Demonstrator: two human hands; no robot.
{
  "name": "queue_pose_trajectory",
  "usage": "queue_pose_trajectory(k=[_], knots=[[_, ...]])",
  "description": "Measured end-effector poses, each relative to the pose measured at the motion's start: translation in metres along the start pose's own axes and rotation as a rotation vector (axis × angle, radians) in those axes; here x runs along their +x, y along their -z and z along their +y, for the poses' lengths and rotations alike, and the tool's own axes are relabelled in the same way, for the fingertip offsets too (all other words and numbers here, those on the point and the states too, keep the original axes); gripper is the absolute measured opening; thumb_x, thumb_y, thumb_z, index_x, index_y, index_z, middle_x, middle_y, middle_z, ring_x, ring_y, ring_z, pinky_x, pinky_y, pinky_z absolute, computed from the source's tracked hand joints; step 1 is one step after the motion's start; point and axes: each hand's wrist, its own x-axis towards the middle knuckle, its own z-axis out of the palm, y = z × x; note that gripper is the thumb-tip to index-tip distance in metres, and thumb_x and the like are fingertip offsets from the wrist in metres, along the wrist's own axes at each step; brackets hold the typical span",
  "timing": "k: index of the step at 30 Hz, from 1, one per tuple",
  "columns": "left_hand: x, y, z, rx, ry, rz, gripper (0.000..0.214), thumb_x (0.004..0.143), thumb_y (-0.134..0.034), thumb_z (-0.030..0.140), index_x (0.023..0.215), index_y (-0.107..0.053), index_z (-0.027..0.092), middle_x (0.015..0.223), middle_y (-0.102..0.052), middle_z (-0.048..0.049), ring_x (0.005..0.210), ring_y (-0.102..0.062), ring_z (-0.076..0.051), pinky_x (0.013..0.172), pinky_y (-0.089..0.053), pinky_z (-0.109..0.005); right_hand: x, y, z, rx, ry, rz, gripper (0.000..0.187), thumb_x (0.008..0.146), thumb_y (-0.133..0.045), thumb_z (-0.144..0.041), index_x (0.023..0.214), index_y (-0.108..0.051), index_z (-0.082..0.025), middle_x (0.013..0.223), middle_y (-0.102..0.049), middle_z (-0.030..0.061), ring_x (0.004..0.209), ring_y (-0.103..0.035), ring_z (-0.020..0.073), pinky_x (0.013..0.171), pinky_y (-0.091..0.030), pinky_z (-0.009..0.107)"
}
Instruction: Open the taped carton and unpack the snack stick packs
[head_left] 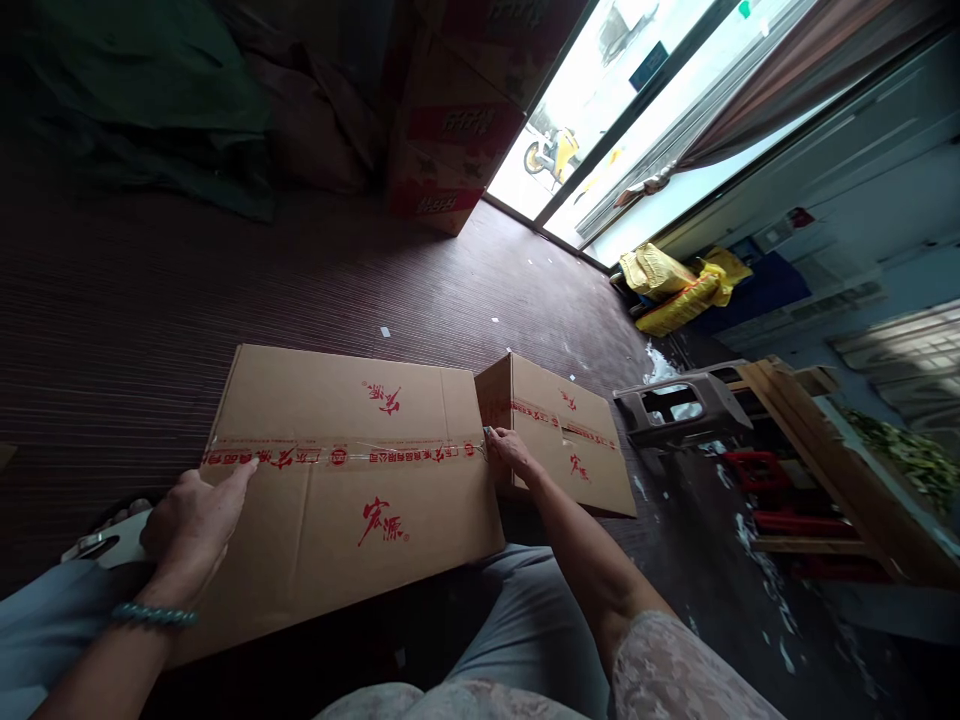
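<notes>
A large closed cardboard box (322, 520) with red lettering lies in front of me, above my legs. Clear packing tape (405, 455) with red print runs along its middle seam. My left hand (193, 515) grips the box's left edge, thumb on top near the tape, the other fingers partly hidden down the side. At the opposite end, my right hand (512, 450) is closed in a pinch beside the tape's end. A small pale thing shows at those fingertips, too small to name. Behind that hand stands a second taped cardboard box (592, 470).
Printed cartons (450, 150) are stacked by the bright doorway. Yellow sacks (675, 285) sit along the right wall. A grey plastic stool (679, 405) and a wooden-framed table (840, 450) stand to the right. Paper scraps dot the dark floor (150, 290).
</notes>
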Motion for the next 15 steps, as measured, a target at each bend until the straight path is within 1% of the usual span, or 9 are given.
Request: queue_pose_trajectory(k=[4,8,12,15], knots=[[0.002,-0.002,-0.001,0.011,0.023,0.002,0.085,0.071,-0.044,0.074,0.112,-0.062,0.003,0.100,-0.067,-0.0279,0.095,-0.064,-0.045,0.062,-0.044,-0.041,-0.004,0.002,0.000,-0.003,0.005,-0.059,0.038,0.081,-0.046,-0.052,0.061,-0.046,-0.019,0.053,-0.045,-0.0033,0.050,-0.037,0.0083,0.047,-0.029,0.021],[0.003,-0.004,-0.002,-0.002,0.017,-0.001,0.087,0.070,-0.044,0.076,0.114,-0.061,0.002,0.101,-0.067,-0.0288,0.096,-0.063,-0.046,0.061,-0.045,-0.041,-0.005,0.004,-0.001,-0.034,0.014,-0.060,0.037,0.083,-0.044,-0.048,0.061,-0.046,-0.019,0.054,-0.043,-0.0039,0.051,-0.034,0.0079,0.048,-0.027,0.021],[0.000,-0.001,0.001,0.011,0.019,0.010,0.087,0.071,-0.041,0.076,0.113,-0.061,0.002,0.102,-0.066,-0.0294,0.097,-0.063,-0.046,0.060,-0.045,-0.041,-0.008,0.008,0.001,-0.094,-0.004,-0.117,0.035,0.080,-0.053,-0.042,0.055,-0.047,-0.017,0.051,-0.040,-0.0049,0.050,-0.030,0.0068,0.048,-0.022,0.023],[-0.002,0.002,0.001,0.020,0.024,-0.003,0.086,0.071,-0.042,0.074,0.113,-0.061,0.002,0.101,-0.067,-0.0280,0.095,-0.064,-0.044,0.060,-0.043,-0.040,-0.017,0.010,0.006,-0.131,-0.042,-0.162,0.034,0.077,-0.057,-0.039,0.053,-0.046,-0.017,0.048,-0.037,-0.0062,0.049,-0.027,0.0061,0.048,-0.020,0.023]])
